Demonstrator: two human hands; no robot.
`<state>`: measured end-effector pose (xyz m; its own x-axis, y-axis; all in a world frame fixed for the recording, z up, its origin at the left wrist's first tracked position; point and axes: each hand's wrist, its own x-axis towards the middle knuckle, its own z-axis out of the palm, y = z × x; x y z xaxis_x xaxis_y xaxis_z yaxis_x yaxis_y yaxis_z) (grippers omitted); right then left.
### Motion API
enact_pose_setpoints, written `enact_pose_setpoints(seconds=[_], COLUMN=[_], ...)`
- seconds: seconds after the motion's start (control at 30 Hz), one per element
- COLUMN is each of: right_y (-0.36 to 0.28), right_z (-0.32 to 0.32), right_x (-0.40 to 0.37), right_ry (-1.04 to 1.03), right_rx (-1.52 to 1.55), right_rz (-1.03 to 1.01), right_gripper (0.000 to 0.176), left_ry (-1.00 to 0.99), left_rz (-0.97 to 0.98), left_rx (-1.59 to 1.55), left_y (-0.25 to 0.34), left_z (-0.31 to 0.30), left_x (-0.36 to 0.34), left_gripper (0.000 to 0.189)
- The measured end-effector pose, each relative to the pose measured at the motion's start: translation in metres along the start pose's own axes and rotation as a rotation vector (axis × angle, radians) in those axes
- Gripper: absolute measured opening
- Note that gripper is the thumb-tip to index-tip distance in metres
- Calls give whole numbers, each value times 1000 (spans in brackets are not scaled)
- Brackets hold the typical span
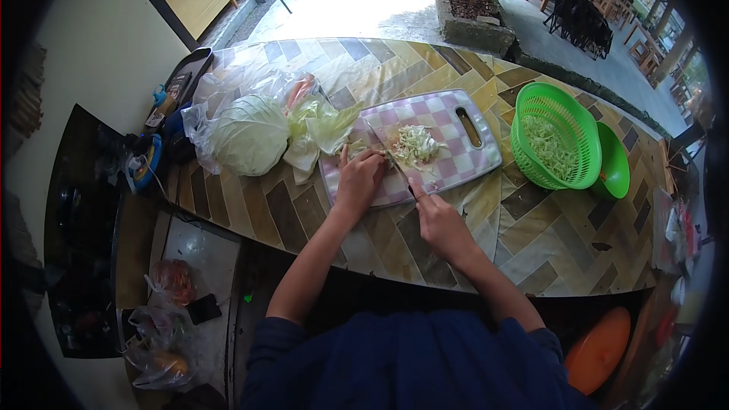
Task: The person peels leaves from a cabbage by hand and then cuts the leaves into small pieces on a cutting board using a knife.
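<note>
A pink and white checkered cutting board [463, 159] lies on the table. My right hand [440, 224] grips a knife [400, 170] by its handle, with the blade over the board. Beside the blade, my left hand [360, 178] presses curled fingers on pieces of cabbage, which it partly hides. Shredded cabbage [415, 146] is heaped on the board right of the knife. Left of the board sit a large cabbage head [250, 135] and some loose cabbage leaves [323, 126].
At the right, a green colander [562, 102] holds shredded cabbage, next to a green bowl [616, 163]. A plastic bag [201, 110] lies around the cabbage head. A tray [187, 76] stands at the table's left end. The patterned table [425, 258] has a curved far edge.
</note>
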<state>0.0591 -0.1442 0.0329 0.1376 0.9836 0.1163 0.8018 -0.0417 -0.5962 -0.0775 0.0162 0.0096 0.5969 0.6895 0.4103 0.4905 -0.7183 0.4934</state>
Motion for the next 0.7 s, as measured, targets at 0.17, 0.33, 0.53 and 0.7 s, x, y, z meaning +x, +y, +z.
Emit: enact_pose_setpoints(seconds=[0.17, 0.33, 0.53, 0.7], right_y=[-3, -2, 4, -1], right_z=[7, 5, -2, -5], right_x=[11, 1, 5, 3], right_ry=[65, -8, 57, 89], right_rx=[-54, -140, 1, 166], right_rz=[-20, -43, 42, 22], right_gripper=[54, 53, 51, 50], left_ry=[-12, -25, -24, -42], left_rz=[-46, -73, -78, -79], left_rx=[-6, -25, -47, -58], left_y=[3, 2, 3, 4], left_z=[0, -1, -1, -3], left_x=[1, 2, 0, 1], left_gripper=[12, 12, 12, 14])
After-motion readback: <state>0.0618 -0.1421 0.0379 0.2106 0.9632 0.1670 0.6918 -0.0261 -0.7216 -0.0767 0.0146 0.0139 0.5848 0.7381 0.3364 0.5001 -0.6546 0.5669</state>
